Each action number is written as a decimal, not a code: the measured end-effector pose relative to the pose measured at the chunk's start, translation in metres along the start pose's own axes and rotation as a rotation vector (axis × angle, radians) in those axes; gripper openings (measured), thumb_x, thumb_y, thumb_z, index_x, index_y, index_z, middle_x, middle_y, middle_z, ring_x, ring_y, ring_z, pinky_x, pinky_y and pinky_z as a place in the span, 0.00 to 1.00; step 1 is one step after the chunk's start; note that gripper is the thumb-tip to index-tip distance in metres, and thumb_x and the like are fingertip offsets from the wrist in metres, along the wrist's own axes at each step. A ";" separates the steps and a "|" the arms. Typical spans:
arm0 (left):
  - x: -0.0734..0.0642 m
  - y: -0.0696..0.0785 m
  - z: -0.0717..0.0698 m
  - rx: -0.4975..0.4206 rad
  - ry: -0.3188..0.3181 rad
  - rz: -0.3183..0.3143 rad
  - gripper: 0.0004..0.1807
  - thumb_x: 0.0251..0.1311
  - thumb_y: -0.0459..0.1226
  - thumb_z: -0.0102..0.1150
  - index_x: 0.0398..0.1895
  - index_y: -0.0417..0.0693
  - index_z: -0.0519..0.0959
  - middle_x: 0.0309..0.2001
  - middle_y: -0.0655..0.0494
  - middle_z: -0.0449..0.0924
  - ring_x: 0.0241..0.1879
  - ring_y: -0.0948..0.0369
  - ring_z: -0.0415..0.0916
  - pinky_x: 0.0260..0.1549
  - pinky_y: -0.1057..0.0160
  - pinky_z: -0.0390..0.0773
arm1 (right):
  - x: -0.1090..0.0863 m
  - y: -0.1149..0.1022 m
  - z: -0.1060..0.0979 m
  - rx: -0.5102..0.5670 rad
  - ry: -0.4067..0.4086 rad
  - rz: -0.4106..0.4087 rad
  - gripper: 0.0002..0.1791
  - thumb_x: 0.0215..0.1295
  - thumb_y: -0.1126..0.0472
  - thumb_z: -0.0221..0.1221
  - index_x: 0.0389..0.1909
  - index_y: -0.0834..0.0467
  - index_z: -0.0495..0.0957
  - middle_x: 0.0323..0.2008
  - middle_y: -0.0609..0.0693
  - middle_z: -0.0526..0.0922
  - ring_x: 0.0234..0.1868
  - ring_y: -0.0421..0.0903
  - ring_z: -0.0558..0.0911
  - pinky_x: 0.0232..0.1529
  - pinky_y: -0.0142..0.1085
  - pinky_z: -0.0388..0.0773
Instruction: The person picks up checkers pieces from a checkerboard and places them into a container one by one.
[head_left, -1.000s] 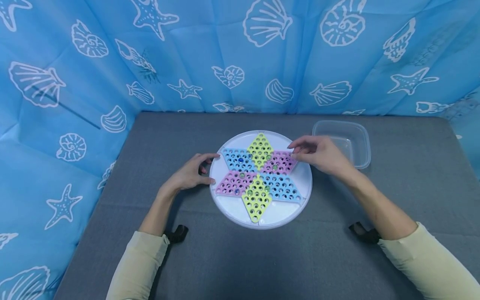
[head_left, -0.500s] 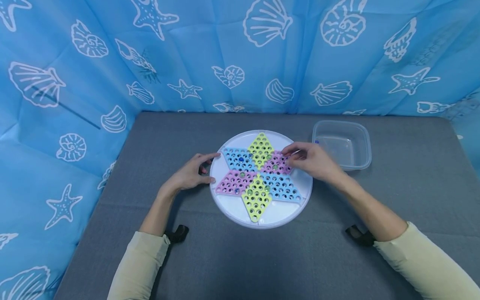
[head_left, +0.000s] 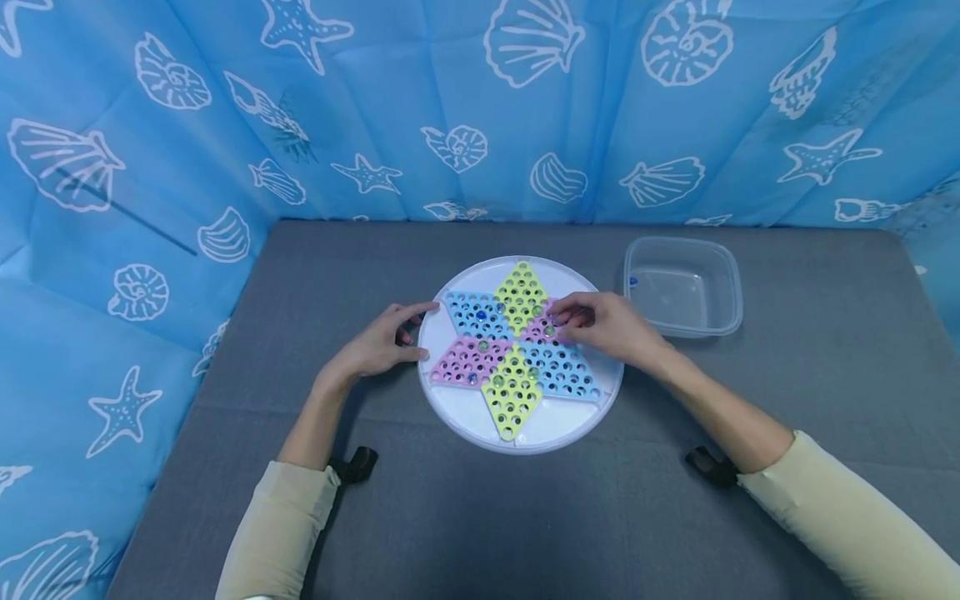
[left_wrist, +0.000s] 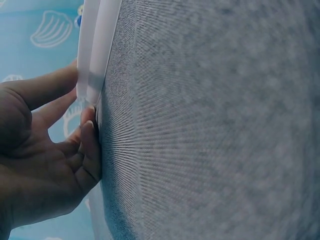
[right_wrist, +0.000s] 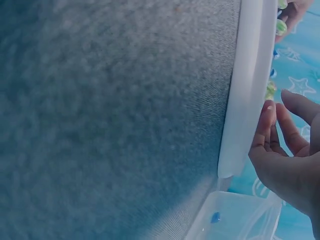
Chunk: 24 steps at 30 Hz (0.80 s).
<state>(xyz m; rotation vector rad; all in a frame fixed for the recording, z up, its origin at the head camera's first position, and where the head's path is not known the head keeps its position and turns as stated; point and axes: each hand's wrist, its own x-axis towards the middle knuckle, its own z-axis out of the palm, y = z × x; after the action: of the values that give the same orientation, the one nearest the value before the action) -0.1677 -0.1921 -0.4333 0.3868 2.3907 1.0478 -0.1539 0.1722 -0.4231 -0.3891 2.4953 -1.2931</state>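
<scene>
A round white Chinese checkers board [head_left: 557, 427] with a pink, blue and yellow star lies on the table. Marbles sit in its holes, among them a blue marble [head_left: 481, 316] and a green marble [head_left: 483, 346]. At the left rim, the left hand [head_left: 382, 342] touches the edge with spread thumb and index finger; its other fingers are bent beneath. The right hand [head_left: 611, 329] hovers over the upper right pink section, fingertips close beside another green marble [head_left: 550, 331]. In the right wrist view, thumb and fingers stand apart near a green marble [right_wrist: 270, 90], nothing visible between them.
Behind the right hand stands a clear plastic tub [head_left: 697, 329] with a blue marble [head_left: 633, 282] inside. The grey cloth-covered table [head_left: 480, 525] meets a blue shell-print curtain [head_left: 480, 108] at the back and left.
The right hand has moved left from the board's right edge onto the pink section, uncovering the tub and its blue marble. The left hand stays at the rim.
</scene>
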 end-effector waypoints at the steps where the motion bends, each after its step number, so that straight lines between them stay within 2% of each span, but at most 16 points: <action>1: 0.000 0.000 0.000 0.001 0.002 0.002 0.39 0.61 0.33 0.66 0.75 0.50 0.62 0.59 0.38 0.62 0.44 0.51 0.67 0.42 0.57 0.68 | 0.001 0.000 0.000 -0.003 -0.004 0.006 0.18 0.60 0.66 0.67 0.52 0.63 0.81 0.39 0.54 0.83 0.40 0.47 0.81 0.42 0.32 0.76; 5: 0.000 0.000 0.000 0.001 0.000 0.012 0.39 0.62 0.33 0.66 0.75 0.50 0.62 0.59 0.38 0.62 0.44 0.50 0.67 0.41 0.56 0.68 | 0.004 0.000 0.001 -0.036 -0.014 0.026 0.17 0.59 0.66 0.67 0.51 0.61 0.83 0.37 0.52 0.83 0.38 0.46 0.80 0.41 0.35 0.75; 13: 0.000 0.002 -0.001 0.021 -0.002 0.007 0.39 0.61 0.33 0.66 0.75 0.52 0.62 0.59 0.39 0.63 0.43 0.52 0.67 0.42 0.56 0.68 | 0.006 -0.001 0.003 -0.097 -0.005 0.007 0.17 0.57 0.64 0.70 0.49 0.61 0.85 0.32 0.50 0.83 0.33 0.45 0.77 0.38 0.38 0.71; 18: 0.000 0.001 -0.001 0.021 -0.003 0.006 0.39 0.61 0.33 0.66 0.75 0.51 0.62 0.59 0.40 0.62 0.43 0.52 0.67 0.42 0.56 0.68 | 0.006 -0.003 0.007 -0.141 0.021 0.027 0.16 0.56 0.61 0.71 0.47 0.56 0.87 0.35 0.49 0.85 0.34 0.46 0.76 0.37 0.39 0.70; 24: 0.000 0.002 -0.001 0.023 -0.005 0.003 0.39 0.61 0.34 0.67 0.75 0.52 0.62 0.58 0.40 0.63 0.43 0.52 0.67 0.42 0.56 0.68 | 0.006 -0.006 0.010 -0.173 0.033 0.026 0.15 0.56 0.58 0.72 0.45 0.54 0.88 0.42 0.50 0.86 0.40 0.47 0.79 0.42 0.41 0.71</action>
<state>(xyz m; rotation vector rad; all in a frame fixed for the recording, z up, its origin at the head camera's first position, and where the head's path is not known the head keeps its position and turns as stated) -0.1682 -0.1912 -0.4309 0.4010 2.4004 1.0209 -0.1555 0.1596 -0.4245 -0.3754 2.6404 -1.0857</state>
